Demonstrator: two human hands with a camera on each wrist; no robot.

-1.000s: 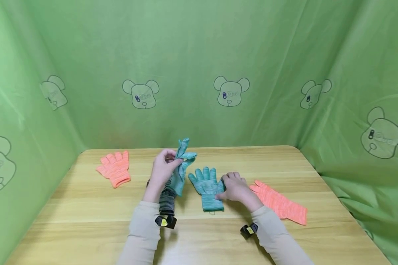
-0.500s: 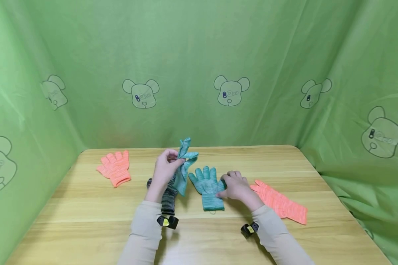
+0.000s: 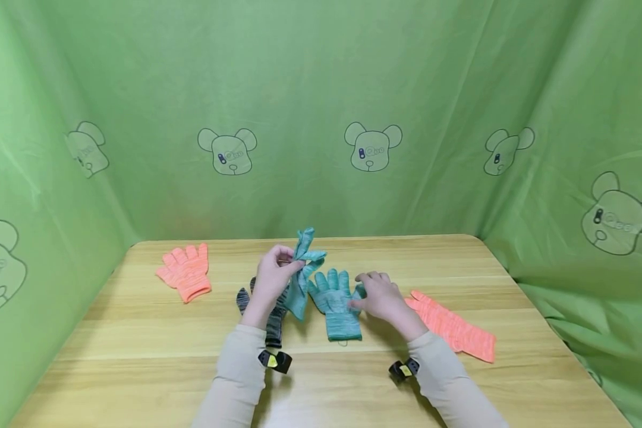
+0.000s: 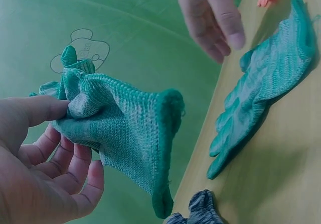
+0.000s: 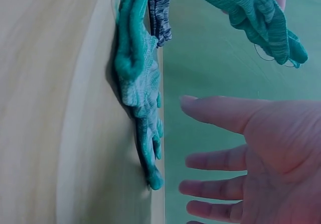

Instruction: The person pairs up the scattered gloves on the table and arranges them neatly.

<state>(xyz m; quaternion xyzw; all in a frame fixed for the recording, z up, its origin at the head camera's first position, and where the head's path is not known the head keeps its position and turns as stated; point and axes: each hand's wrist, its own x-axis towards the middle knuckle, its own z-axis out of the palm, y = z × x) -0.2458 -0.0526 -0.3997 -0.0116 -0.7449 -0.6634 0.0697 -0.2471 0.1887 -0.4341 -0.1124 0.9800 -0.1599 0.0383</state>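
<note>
My left hand point(image 3: 274, 274) pinches a teal knit glove point(image 4: 128, 126) between thumb and fingers, raised off the table. The glove hangs crumpled, its cuff pointing toward me and its fingers sticking up. A second teal glove point(image 3: 338, 308) lies flat, cuff toward me. My right hand point(image 5: 273, 158) hovers beside this flat glove's right edge, fingers extended and apart from it in the right wrist view. Under my left wrist a dark striped glove point(image 3: 274, 331) lies on the table, partly hidden by the hand and the raised glove.
One orange glove point(image 3: 186, 272) lies at the back left of the wooden table point(image 3: 321, 386). Another orange glove point(image 3: 455, 327) lies slantwise to the right, close to my right forearm. A green curtain point(image 3: 299, 83) rises behind and along both sides.
My left hand has moved right with the teal glove, toward the flat one, uncovering more of the dark striped glove. My right hand has shifted only slightly.
</note>
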